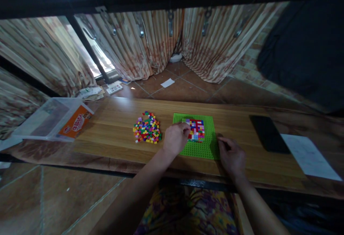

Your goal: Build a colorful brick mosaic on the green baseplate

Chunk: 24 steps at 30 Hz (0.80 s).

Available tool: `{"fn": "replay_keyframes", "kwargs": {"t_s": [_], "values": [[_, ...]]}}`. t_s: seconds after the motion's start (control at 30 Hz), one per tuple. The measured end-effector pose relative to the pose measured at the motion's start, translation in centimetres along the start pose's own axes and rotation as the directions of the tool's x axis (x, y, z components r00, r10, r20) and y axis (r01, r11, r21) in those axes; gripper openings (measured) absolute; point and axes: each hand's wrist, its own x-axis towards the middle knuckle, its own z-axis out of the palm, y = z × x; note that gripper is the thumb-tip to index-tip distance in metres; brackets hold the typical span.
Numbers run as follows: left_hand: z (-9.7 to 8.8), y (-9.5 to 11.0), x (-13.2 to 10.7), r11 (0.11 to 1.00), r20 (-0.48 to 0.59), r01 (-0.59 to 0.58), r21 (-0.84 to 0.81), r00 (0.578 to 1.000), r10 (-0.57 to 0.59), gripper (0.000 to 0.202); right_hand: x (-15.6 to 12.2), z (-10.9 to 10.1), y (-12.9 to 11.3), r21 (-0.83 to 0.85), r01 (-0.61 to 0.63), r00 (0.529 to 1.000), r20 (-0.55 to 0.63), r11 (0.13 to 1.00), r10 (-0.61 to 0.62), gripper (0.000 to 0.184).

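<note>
A green baseplate (pixel 204 147) lies on the wooden table (pixel 113 120), with a patch of small coloured bricks (pixel 196 129) pressed onto its upper middle. My left hand (pixel 176 138) rests on the plate's left part, fingers curled and pinched at the patch's left edge; what they hold is too small to make out. My right hand (pixel 231 154) lies at the plate's lower right corner, fingers loosely bent and touching the plate's edge. A loose heap of coloured bricks (pixel 147 128) sits on the table left of the plate.
A clear plastic box with an orange label (pixel 57 120) stands at the table's left end. A black phone (pixel 267 133) and a white sheet of paper (pixel 309 156) lie at the right. Curtains and a tiled floor lie beyond the table's far edge.
</note>
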Motion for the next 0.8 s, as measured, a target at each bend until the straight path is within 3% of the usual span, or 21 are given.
{"fn": "replay_keyframes", "kwargs": {"t_s": [0.2, 0.4, 0.53, 0.8], "values": [[0.1, 0.4, 0.7, 0.99, 0.043, -0.019, 0.137, 0.999, 0.013, 0.016, 0.0, 0.0, 0.0, 0.014, 0.0, 1.0, 0.001, 1.0, 0.0, 0.034], [0.7, 0.4, 0.6, 0.983, -0.016, 0.006, 0.184, 1.0, -0.003, 0.011, -0.1, 0.0, 0.1, 0.01, -0.015, 1.0, 0.009, 1.0, 0.015, 0.035], [1.1, 0.1, 0.2, 0.973, -0.037, -0.076, 0.218, 0.996, 0.087, 0.016, 0.0, 0.0, 0.0, 0.009, -0.002, 1.0, 0.013, 1.0, 0.002, 0.035], [1.0, 0.0, -0.7, 0.884, 0.066, -0.244, 0.398, 0.969, 0.238, 0.019, 0.0, 0.1, 0.0, 0.012, -0.008, 1.0, 0.012, 1.0, 0.008, 0.034]]}}
